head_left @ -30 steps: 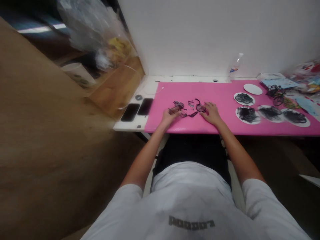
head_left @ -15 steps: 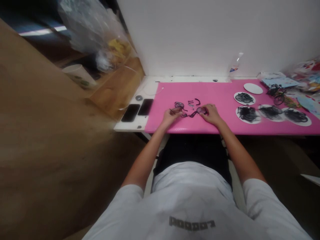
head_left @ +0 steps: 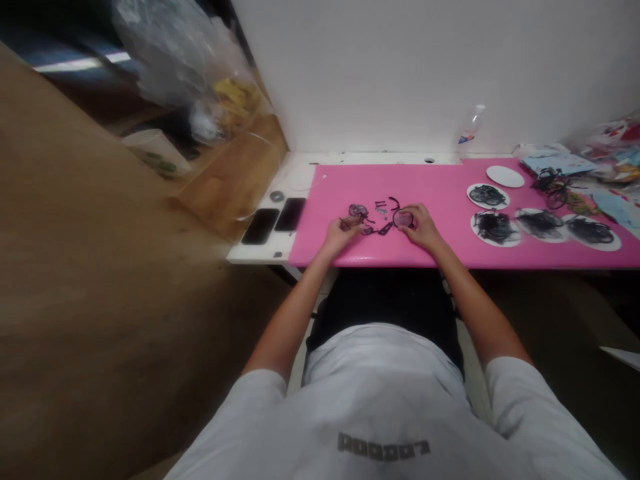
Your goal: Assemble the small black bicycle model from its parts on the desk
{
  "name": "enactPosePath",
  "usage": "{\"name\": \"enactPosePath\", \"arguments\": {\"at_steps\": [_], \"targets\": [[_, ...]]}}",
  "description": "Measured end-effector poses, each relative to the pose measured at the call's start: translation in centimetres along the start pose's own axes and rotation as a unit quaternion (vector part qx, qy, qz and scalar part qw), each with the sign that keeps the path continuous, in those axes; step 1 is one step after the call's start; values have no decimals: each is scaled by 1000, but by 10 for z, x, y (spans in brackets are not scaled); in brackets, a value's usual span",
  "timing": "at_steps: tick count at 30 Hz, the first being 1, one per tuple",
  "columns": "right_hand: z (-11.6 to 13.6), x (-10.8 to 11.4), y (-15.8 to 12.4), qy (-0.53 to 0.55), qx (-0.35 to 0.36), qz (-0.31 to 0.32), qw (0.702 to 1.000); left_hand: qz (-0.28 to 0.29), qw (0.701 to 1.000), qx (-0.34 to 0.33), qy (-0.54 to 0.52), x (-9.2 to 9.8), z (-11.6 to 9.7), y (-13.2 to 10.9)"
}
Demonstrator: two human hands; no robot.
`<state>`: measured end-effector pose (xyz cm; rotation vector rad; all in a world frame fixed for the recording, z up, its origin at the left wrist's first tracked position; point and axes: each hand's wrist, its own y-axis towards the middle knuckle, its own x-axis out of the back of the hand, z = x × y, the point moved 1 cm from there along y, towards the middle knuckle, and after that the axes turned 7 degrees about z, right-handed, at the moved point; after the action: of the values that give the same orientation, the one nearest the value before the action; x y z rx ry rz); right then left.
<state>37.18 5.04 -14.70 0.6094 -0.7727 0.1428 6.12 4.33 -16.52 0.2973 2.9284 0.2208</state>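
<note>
Right hand (head_left: 421, 227) shifted slightly; small black parts (head_left: 380, 219) stay indistinct.

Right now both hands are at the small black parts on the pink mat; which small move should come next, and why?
Probably lift the small wheel slightly off the pink mat. The right hand pinches it, while the left hand holds the dark frame piece beside it, and other loose bits lie close.

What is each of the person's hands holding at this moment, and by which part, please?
The right hand pinches a small black wheel at its rim. The left hand grips a thin black part by one end; what it is cannot be told.
</note>
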Motion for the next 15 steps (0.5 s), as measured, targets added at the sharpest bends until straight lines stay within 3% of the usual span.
{"name": "enactPosePath", "arguments": {"at_steps": [15], "targets": [[-8,-3,1,-10,-5,20,1000,7,1000,0,9,1,1,0]]}}
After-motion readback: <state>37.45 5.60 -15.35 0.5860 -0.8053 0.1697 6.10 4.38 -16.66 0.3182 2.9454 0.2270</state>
